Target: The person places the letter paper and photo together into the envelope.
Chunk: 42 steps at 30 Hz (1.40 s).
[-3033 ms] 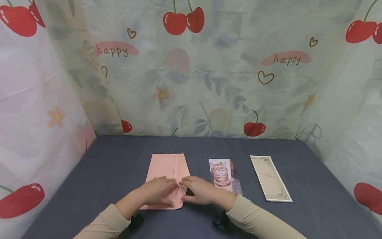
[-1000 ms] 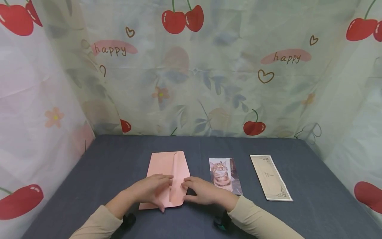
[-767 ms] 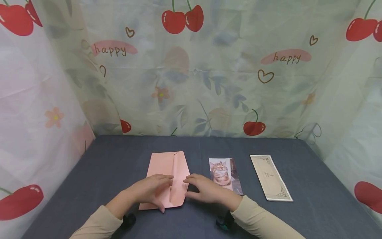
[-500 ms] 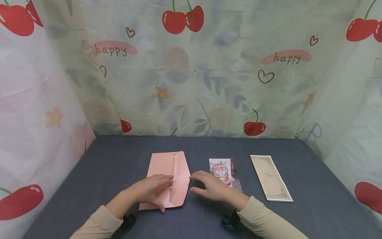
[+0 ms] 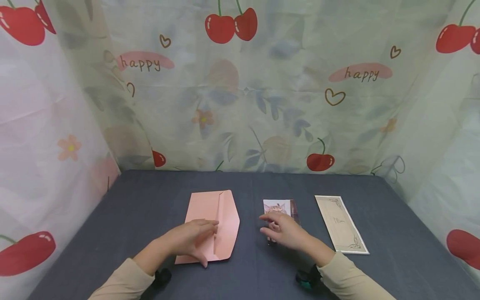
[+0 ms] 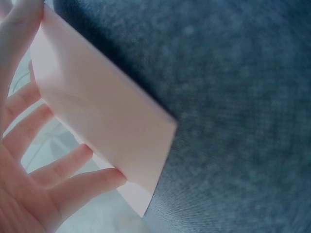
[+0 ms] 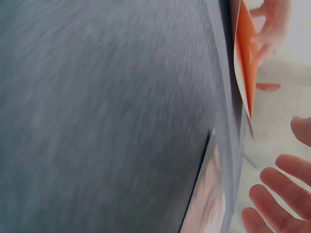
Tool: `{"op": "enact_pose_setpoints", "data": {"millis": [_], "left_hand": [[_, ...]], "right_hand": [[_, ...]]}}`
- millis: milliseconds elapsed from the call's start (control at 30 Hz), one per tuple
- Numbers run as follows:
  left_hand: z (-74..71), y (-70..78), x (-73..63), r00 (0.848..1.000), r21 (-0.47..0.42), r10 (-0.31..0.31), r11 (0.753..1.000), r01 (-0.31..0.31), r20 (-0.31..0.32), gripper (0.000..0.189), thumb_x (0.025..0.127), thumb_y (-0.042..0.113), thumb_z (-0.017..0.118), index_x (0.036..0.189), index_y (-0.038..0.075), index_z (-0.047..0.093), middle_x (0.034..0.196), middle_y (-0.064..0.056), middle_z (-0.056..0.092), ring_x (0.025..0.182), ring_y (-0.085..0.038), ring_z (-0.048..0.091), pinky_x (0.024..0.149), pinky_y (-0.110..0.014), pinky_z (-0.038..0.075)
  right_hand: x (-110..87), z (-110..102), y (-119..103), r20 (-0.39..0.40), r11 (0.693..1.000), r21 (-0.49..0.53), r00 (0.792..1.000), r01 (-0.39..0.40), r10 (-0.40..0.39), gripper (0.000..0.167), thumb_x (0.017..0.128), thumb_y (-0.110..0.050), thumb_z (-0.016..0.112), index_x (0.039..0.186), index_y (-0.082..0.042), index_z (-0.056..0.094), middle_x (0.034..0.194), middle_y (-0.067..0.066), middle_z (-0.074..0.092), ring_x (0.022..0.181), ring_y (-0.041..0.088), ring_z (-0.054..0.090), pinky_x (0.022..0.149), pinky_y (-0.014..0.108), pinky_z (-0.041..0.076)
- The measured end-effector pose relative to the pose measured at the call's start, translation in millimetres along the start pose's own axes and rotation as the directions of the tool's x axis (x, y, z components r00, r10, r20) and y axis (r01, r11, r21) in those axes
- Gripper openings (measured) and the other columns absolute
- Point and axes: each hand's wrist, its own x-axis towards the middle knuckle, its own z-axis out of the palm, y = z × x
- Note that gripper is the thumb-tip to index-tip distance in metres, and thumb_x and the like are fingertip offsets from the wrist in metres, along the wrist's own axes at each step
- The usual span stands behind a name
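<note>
On the dark cloth a pink envelope (image 5: 202,204) lies with its flap (image 5: 229,227) spread to the right. Across its near left part rests my left hand (image 5: 187,237), thumb at the near edge and fingertips by the pocket's opening. In the left wrist view those fingers (image 6: 77,187) reach fairly straight to the envelope's pale surface (image 6: 107,97). My right hand (image 5: 286,231) hovers over a cat photo (image 5: 276,205) and hides its lower part. Nothing is in that hand; its fingers (image 7: 272,206) are spread and loosely bent above the photo (image 7: 206,194) in the right wrist view.
To the right of the photo lies a long beige card (image 5: 339,225) with ornate corners and a white border. Dark wrist devices (image 5: 307,278) show below both wrists. Patterned curtains (image 5: 243,104) stand behind the table (image 5: 157,187) and along both sides.
My right hand has left the envelope's flap and moved right, over the cat photo. The left hand shifted slightly left since the oldest frame, then stayed on the envelope.
</note>
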Motion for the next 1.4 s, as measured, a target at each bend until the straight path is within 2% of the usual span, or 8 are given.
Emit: {"op": "enact_pose_setpoints", "data": {"millis": [133, 267, 433, 567, 833, 967, 1167, 1400], "left_hand": [[0.7, -0.7, -0.1, 1.0, 0.007, 0.013, 1.0, -0.012, -0.01, 0.093, 0.061, 0.052, 0.08, 0.134, 0.003, 0.048, 0.136, -0.01, 0.054, 0.125, -0.028, 0.05, 0.103, -0.045, 0.042], [1.1, -1.5, 0.1, 1.0, 0.003, 0.004, 1.0, -0.004, -0.006, 0.095, 0.061, 0.051, 0.081, 0.135, 0.003, 0.046, 0.135, -0.007, 0.055, 0.126, -0.027, 0.05, 0.104, -0.044, 0.042], [0.8, -1.8, 0.2, 1.0, -0.005, -0.01, 1.0, 0.01, 0.003, 0.095, 0.06, 0.049, 0.082, 0.136, 0.004, 0.045, 0.134, -0.004, 0.056, 0.128, -0.025, 0.048, 0.105, -0.043, 0.041], [0.8, -2.1, -0.1, 1.0, -0.001, 0.01, 1.0, -0.01, -0.01, 0.095, 0.061, 0.05, 0.081, 0.136, 0.003, 0.045, 0.131, -0.004, 0.059, 0.126, -0.026, 0.049, 0.104, -0.044, 0.042], [1.4, -3.1, -0.5, 1.0, 0.023, 0.017, 1.0, -0.016, -0.016, 0.097, 0.061, 0.053, 0.079, 0.136, 0.003, 0.045, 0.13, -0.003, 0.06, 0.126, -0.026, 0.049, 0.104, -0.043, 0.042], [1.2, -3.1, -0.6, 1.0, 0.023, 0.016, 1.0, -0.016, -0.016, 0.098, 0.06, 0.054, 0.079, 0.136, 0.003, 0.044, 0.127, -0.001, 0.061, 0.126, -0.025, 0.05, 0.104, -0.042, 0.042], [0.9, -2.9, -1.1, 1.0, 0.008, 0.008, 1.0, -0.008, -0.009, 0.098, 0.06, 0.054, 0.08, 0.137, 0.003, 0.044, 0.128, -0.001, 0.06, 0.126, -0.026, 0.05, 0.104, -0.043, 0.042], [0.9, -2.1, -1.4, 1.0, 0.004, 0.028, 1.0, -0.028, -0.005, 0.098, 0.061, 0.052, 0.08, 0.137, 0.002, 0.043, 0.127, -0.001, 0.062, 0.125, -0.026, 0.051, 0.103, -0.043, 0.042]], "right_hand": [[-7.4, -8, 11, -0.068, 0.999, 0.02, 0.997, -0.041, 0.042, 0.03, 0.085, -0.013, 0.066, 0.109, 0.005, 0.062, 0.103, 0.018, 0.067, 0.09, 0.028, 0.065, 0.078, 0.038, 0.056], [-14.1, -18, 21, -0.12, 0.987, 0.008, 0.98, -0.158, 0.158, 0.029, 0.083, -0.012, 0.067, 0.107, 0.004, 0.063, 0.095, 0.015, 0.069, 0.08, 0.022, 0.065, 0.068, 0.03, 0.056], [-20.0, -29, 34, -0.17, 0.944, 0.019, 0.929, -0.33, 0.329, 0.029, 0.082, -0.013, 0.069, 0.105, 0.004, 0.064, 0.087, 0.011, 0.069, 0.075, 0.016, 0.064, 0.061, 0.021, 0.051], [-22.8, -35, 43, -0.194, 0.906, 0.04, 0.886, -0.421, 0.42, 0.028, 0.081, -0.013, 0.069, 0.103, 0.005, 0.064, 0.086, 0.012, 0.069, 0.074, 0.017, 0.064, 0.06, 0.022, 0.05], [-26.7, -40, 53, -0.171, 0.838, 0.081, 0.821, -0.54, 0.545, 0.033, 0.078, -0.014, 0.071, 0.1, 0.009, 0.062, 0.082, 0.014, 0.067, 0.071, 0.015, 0.059, 0.059, 0.024, 0.047], [-26.8, -41, 55, -0.141, 0.812, 0.095, 0.8, -0.576, 0.584, 0.035, 0.078, -0.015, 0.072, 0.098, 0.01, 0.061, 0.079, 0.013, 0.064, 0.066, 0.013, 0.056, 0.056, 0.024, 0.045], [-26.6, -38, 59, -0.084, 0.772, 0.149, 0.77, -0.618, 0.633, 0.035, 0.078, -0.014, 0.072, 0.098, 0.011, 0.059, 0.079, 0.015, 0.063, 0.062, 0.012, 0.057, 0.055, 0.028, 0.052], [-23.8, -34, 61, -0.071, 0.735, 0.149, 0.735, -0.661, 0.675, 0.032, 0.077, -0.015, 0.073, 0.095, 0.008, 0.06, 0.076, 0.011, 0.063, 0.062, 0.012, 0.057, 0.054, 0.027, 0.052]]}}
